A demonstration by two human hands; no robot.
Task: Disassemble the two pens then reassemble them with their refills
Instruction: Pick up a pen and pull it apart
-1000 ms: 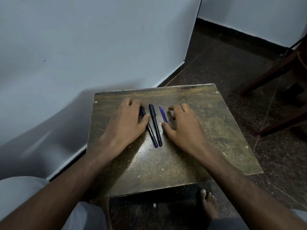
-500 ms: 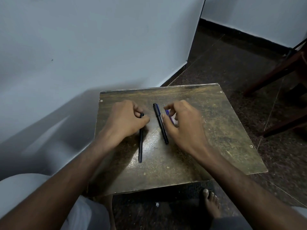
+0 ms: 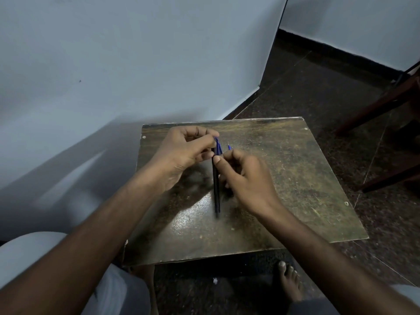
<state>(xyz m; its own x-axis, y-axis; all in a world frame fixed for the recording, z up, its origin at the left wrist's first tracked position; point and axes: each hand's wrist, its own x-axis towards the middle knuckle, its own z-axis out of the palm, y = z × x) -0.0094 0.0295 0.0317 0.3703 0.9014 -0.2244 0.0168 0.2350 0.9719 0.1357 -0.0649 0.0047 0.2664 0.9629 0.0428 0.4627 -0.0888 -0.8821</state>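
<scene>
The tabletop (image 3: pixel 284 178), a worn dark board, carries the work near its far edge, left of centre. Above it the left hand (image 3: pixel 181 151) has its fingers curled round the top end of a black pen (image 3: pixel 216 185), where something blue (image 3: pixel 218 147) shows. The right hand (image 3: pixel 245 176) pinches the same pen just below, thumb against the barrel; the pen hangs slanted, its lower end toward the near edge and seemingly off the board. A small blue tip (image 3: pixel 229 147) pokes out past the right fingers; whether that hand also holds it I cannot tell.

The step looks like pulling off the cap or end piece. It would go best with the barrel held still in the right hand, the left pulling straight along the pen's axis, and loose parts laid well inside the edges.
</scene>
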